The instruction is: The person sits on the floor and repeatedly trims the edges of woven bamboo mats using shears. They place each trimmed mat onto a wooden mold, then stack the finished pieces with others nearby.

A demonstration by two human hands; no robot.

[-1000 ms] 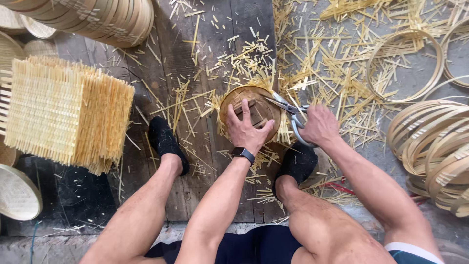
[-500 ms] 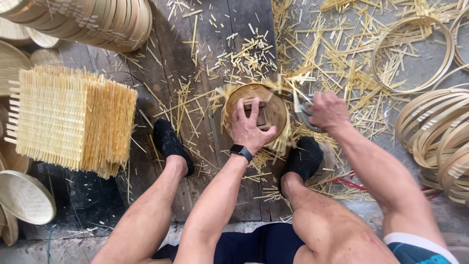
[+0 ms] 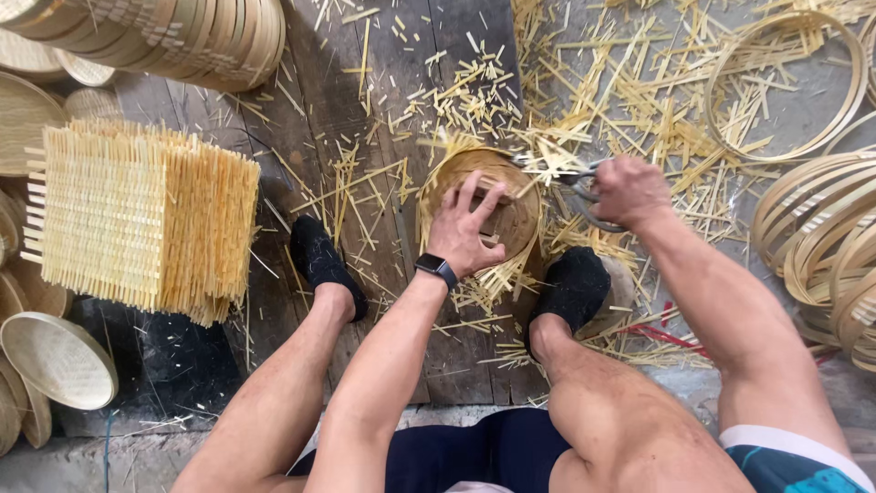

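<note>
A round woven bamboo basket [image 3: 511, 215] stands on edge on the dark wooden boards between my feet. My left hand [image 3: 465, 233], with a black watch on the wrist, is spread flat against the basket's woven face. My right hand [image 3: 625, 190] grips a pair of metal shears [image 3: 570, 178], whose blades point left at the basket's upper right rim. Loose bamboo ends stick out around the rim under the blades.
A block of stacked woven bamboo mats [image 3: 137, 219] lies at the left. Stacked round baskets [image 3: 173, 36] fill the top left, a shallow tray [image 3: 55, 361] the lower left. Bamboo hoops [image 3: 821, 237] pile at the right. Cut bamboo slivers [image 3: 639, 91] litter the ground.
My view has shifted slightly. My right hand with the shears has stayed at the basket's upper right rim, while my left hand has stayed pressed on the basket's face.
</note>
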